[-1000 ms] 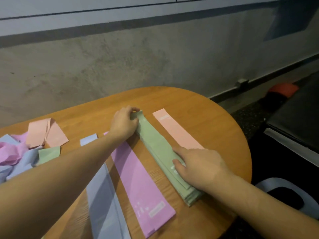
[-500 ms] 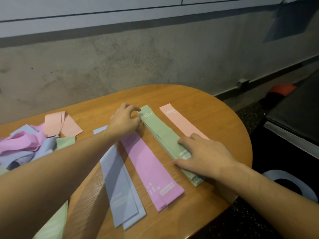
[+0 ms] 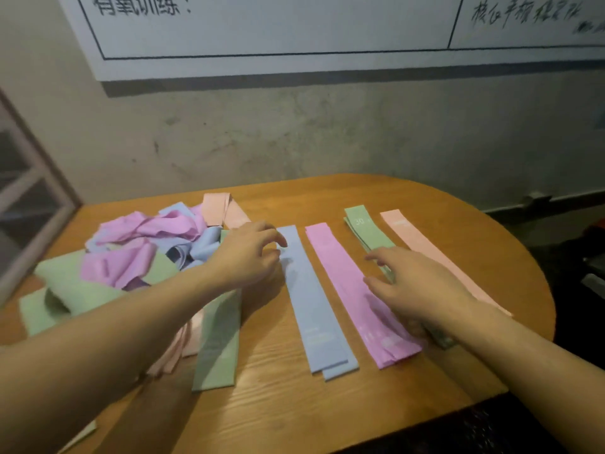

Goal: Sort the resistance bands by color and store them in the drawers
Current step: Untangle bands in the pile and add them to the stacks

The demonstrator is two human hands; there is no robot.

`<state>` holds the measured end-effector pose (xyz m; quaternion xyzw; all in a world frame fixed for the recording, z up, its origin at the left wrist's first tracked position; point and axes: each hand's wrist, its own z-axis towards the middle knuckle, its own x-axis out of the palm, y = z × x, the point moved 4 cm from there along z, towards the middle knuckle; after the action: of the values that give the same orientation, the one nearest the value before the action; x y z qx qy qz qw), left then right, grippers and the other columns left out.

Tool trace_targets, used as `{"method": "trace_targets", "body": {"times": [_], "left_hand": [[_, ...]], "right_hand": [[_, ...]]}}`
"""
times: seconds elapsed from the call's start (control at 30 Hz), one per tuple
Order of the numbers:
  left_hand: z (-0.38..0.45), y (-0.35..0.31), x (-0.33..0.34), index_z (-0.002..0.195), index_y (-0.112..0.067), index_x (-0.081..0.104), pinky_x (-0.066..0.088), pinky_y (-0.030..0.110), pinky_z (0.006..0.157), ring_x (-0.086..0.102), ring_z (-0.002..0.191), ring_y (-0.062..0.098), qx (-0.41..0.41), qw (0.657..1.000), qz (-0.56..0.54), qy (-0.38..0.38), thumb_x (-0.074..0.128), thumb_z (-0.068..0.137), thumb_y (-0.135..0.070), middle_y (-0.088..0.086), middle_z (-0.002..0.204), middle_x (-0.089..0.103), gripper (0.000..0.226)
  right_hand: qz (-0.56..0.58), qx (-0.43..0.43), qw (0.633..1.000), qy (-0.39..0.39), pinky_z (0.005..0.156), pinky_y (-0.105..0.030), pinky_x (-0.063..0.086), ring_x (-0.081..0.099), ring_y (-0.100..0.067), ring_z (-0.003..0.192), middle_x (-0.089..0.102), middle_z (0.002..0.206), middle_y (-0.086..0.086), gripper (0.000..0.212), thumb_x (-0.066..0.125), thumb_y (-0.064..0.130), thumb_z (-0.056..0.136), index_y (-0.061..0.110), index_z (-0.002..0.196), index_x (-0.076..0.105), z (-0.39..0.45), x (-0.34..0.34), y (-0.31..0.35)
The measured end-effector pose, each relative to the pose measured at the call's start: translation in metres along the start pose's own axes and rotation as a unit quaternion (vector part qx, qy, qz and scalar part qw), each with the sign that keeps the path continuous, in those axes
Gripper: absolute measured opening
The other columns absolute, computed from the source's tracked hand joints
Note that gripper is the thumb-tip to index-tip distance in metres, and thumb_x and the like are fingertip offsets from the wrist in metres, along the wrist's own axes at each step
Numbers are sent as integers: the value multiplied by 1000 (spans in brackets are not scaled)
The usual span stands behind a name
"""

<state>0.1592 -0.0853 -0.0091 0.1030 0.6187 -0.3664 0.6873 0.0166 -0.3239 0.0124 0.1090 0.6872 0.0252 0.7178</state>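
Observation:
Four sorted stacks of flat bands lie side by side on the wooden table (image 3: 281, 417): blue (image 3: 314, 309), pink-purple (image 3: 340, 267), green (image 3: 365, 229) and peach (image 3: 422, 244). A jumbled pile of mixed bands (image 3: 140, 250) lies at the left, with a loose green band (image 3: 219, 339) over peach ones beside it. My left hand (image 3: 248, 253) hovers with loosely curled fingers between the pile and the top of the blue stack, holding nothing. My right hand (image 3: 415, 283) is spread flat over the near part of the green stack and the edge of the pink-purple one.
A grey concrete wall with a white lettered board (image 3: 294, 31) stands behind the table. A framed glass panel (image 3: 23, 198) is at the far left. The table's rounded right edge drops to a dark floor (image 3: 582, 257).
My left hand left the far end of the green stack and moved left toward the jumbled pile. My right hand lifted and slid left. The view swung left, showing the whole pile.

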Motion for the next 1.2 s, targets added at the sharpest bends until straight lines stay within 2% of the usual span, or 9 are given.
{"method": "trace_targets", "body": {"times": [0.1, 0.27, 0.4, 0.67, 0.77, 0.9, 1.03, 1.13, 1.2], "left_hand": [[-32, 26, -19, 104, -25, 73, 47, 43, 96, 58, 108, 20, -12, 1000, 5, -6, 43, 83, -48, -4, 114, 65, 43], [-77, 66, -48, 107, -26, 71, 49, 38, 94, 57, 105, 16, -39, 997, 28, -58, 64, 91, -25, -6, 115, 65, 18], [-110, 92, -66, 107, -26, 69, 50, 44, 93, 59, 105, 18, -49, 994, 14, -100, 50, 90, -39, -6, 114, 65, 28], [-162, 144, -59, 116, -21, 63, 44, 13, 92, 57, 104, 1, -175, 939, -194, -222, 57, 101, -24, -3, 115, 61, 16], [-167, 151, -53, 116, -19, 63, 49, 26, 97, 58, 104, 1, -216, 910, -241, -258, 58, 100, -20, -3, 114, 63, 16], [-167, 142, -52, 108, -24, 65, 49, 30, 94, 55, 110, 5, -155, 941, -181, -241, 58, 92, -37, -12, 111, 58, 22], [-172, 139, -52, 103, -27, 67, 46, 32, 97, 51, 114, 5, -154, 947, -157, -234, 49, 87, -51, -15, 114, 56, 34], [-171, 140, -51, 102, -29, 67, 46, 40, 97, 50, 113, 5, -150, 956, -118, -222, 52, 88, -46, -17, 115, 55, 26], [-171, 137, -50, 99, -28, 67, 47, 43, 95, 51, 110, 7, -134, 960, -98, -227, 54, 88, -42, -16, 113, 56, 23]], "right_hand": [[36, -46, 998, -7, 97, -34, 50, 57, -12, 119, 60, 135, 11, 44, 56, 47, 95, 37, 138, 53, 6, 4, 36], [90, -98, 991, 7, 89, -28, 46, 57, -9, 108, 63, 122, 12, 38, 58, 43, 95, 36, 133, 57, 16, 16, 90], [149, -127, 980, 24, 86, -26, 48, 58, -5, 102, 63, 114, 15, 31, 59, 39, 96, 36, 127, 61, 25, 28, 131], [298, -155, 940, 54, 72, -23, 46, 60, -3, 84, 64, 93, 19, 16, 62, 30, 95, 40, 108, 60, 49, 45, 212], [311, -145, 934, 98, 77, -24, 45, 61, -5, 89, 65, 107, 15, 26, 65, 40, 93, 36, 118, 60, 60, 56, 239], [321, -111, 931, 132, 84, -25, 42, 53, -8, 109, 56, 131, 7, 60, 69, 55, 87, 31, 139, 52, 74, 71, 263], [279, -101, 945, 137, 80, -23, 44, 57, -14, 115, 56, 137, 0, 73, 75, 47, 83, 26, 146, 45, 83, 83, 277], [221, -116, 962, 112, 83, -28, 49, 61, -15, 112, 63, 129, 2, 64, 73, 42, 84, 30, 142, 50, 83, 88, 280], [209, -138, 964, 93, 74, -27, 49, 63, -13, 98, 69, 108, 8, 41, 69, 44, 86, 34, 126, 62, 82, 90, 279]]}}
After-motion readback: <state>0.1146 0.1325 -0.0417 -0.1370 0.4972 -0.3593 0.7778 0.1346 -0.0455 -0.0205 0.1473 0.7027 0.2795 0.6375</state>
